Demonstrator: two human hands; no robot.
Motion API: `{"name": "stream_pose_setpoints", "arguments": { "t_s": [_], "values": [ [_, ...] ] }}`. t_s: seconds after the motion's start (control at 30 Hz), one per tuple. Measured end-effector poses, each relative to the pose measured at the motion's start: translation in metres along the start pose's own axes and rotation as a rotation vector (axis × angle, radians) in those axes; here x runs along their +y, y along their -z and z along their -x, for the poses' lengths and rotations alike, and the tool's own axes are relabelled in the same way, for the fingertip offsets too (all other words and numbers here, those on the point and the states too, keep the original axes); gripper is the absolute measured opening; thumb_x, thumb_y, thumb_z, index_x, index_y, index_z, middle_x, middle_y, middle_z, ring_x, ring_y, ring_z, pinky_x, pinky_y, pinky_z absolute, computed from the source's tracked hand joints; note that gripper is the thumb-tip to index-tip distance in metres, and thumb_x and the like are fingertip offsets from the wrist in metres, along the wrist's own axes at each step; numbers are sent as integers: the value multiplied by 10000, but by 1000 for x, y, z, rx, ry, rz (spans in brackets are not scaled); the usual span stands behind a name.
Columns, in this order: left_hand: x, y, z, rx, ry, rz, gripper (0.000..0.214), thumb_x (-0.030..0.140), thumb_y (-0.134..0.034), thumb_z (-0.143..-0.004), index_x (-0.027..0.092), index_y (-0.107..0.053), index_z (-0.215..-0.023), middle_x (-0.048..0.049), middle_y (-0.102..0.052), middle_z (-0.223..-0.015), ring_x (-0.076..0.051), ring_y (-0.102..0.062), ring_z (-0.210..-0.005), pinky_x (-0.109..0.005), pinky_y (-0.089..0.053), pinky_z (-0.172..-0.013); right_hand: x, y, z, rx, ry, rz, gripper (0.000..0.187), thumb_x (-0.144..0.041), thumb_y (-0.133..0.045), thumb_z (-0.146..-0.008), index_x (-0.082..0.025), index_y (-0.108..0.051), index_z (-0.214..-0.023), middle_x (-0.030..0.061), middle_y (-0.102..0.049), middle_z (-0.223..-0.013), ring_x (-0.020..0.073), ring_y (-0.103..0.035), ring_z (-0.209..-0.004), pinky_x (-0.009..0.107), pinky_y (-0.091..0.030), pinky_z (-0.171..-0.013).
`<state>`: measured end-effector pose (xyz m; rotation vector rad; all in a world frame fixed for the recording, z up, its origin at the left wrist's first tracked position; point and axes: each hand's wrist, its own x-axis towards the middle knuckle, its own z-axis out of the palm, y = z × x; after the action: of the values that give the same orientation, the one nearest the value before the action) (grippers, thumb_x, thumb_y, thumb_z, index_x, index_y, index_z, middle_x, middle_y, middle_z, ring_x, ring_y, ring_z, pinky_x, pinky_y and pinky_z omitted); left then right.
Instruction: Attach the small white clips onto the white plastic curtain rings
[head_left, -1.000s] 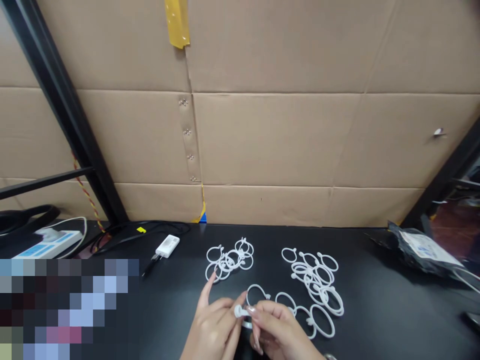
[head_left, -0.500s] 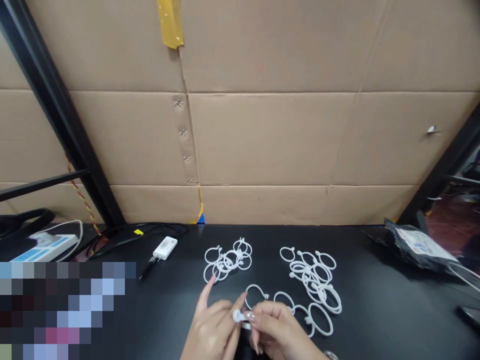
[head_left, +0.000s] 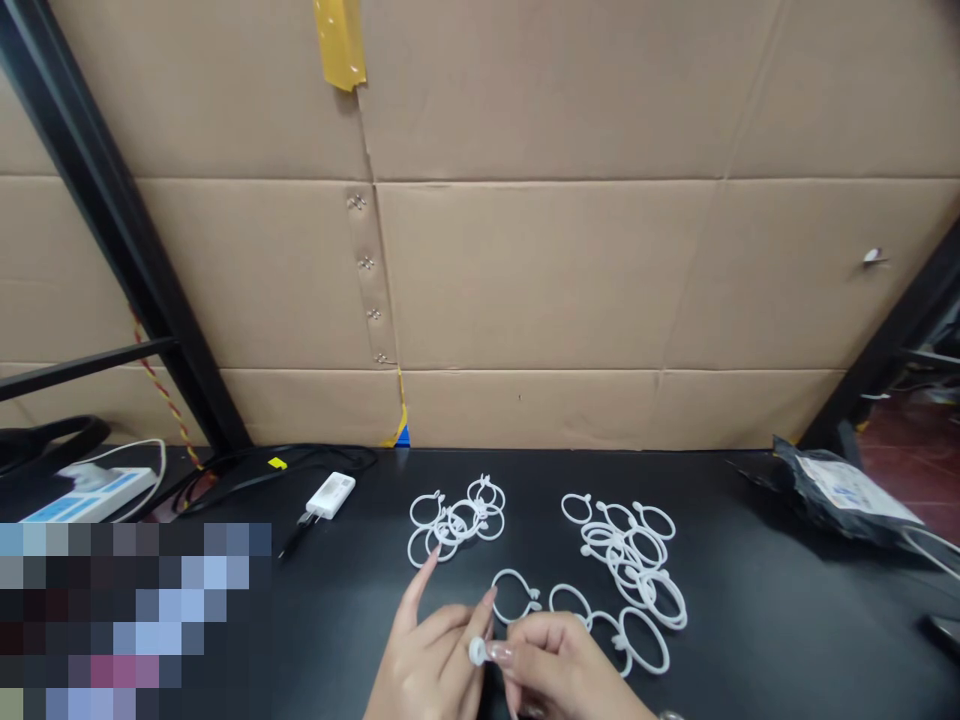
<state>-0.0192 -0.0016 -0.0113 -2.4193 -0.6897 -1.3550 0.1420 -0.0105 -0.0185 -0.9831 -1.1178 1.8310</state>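
A white plastic ring, its round knob end (head_left: 478,651) showing, sits between my two hands near the bottom edge. My right hand (head_left: 559,660) pinches it between thumb and fingertips. My left hand (head_left: 435,655) is closed against the ring from the other side, one finger raised and another stretched forward; its grip is partly hidden. Most of the held ring is covered by fingers. Just ahead lies a loose white open ring (head_left: 511,572) with small knobs at its gap. More rings (head_left: 643,640) lie beyond my right hand.
One cluster of white rings (head_left: 465,520) lies at the back middle, another (head_left: 637,560) to the right. A white adapter (head_left: 331,496) and a power strip (head_left: 112,490) are at left. A black plastic package (head_left: 840,490) lies at far right. A cardboard wall (head_left: 540,280) stands behind.
The knob end between my hands has moved slightly down and turned, and my right hand has shifted a little. The rings on the table stay in place.
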Motion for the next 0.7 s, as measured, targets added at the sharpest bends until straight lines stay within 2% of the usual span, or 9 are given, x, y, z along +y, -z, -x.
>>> {"name": "stream_pose_setpoints", "arguments": {
  "t_s": [0.1, 0.27, 0.57, 0.7],
  "values": [
    [0, 3, -2, -23, 33, 35, 324, 7, -485, -816, 70, -606, -1109, 12, -727, -697, -108, -653, -614, -415, -143, -1148, -2, -2, -2, 8, 17, -22, 502, -582, -752, -593, -163, -509, -461, -66, -456, -388, 30, -279, -340, 226, -134, -390],
    [-3, 4, -3, -43, 50, 67, 314, 23, -513, -795, 98, -627, -1078, -12, -754, -794, -110, -677, -663, -377, -133, -1152, -2, -3, -5, -3, 16, -76, 482, -572, -763, -592, -161, -528, -502, -115, -333, -338, 22, -222, -317, 226, -112, -374],
    [-2, -1, 0, -81, 36, 42, 262, 18, -480, -803, 142, -662, -945, -7, -746, -764, -124, -689, -704, -439, -142, -1146, 12, 0, -8, 38, 42, -32, 546, -661, -688, -620, -170, -483, -497, -67, -442, -394, 20, -254, -322, 221, -134, -370],
    [0, -9, 6, -10, 49, 0, 251, 14, -443, -826, 145, -651, -877, -11, -736, -719, -122, -677, -647, -508, -240, -1109, 16, 0, -6, 68, 3, 25, 580, -718, -652, -597, -176, -486, -473, -46, -438, -390, 51, -312, -351, 235, -149, -394]
  ]
}}
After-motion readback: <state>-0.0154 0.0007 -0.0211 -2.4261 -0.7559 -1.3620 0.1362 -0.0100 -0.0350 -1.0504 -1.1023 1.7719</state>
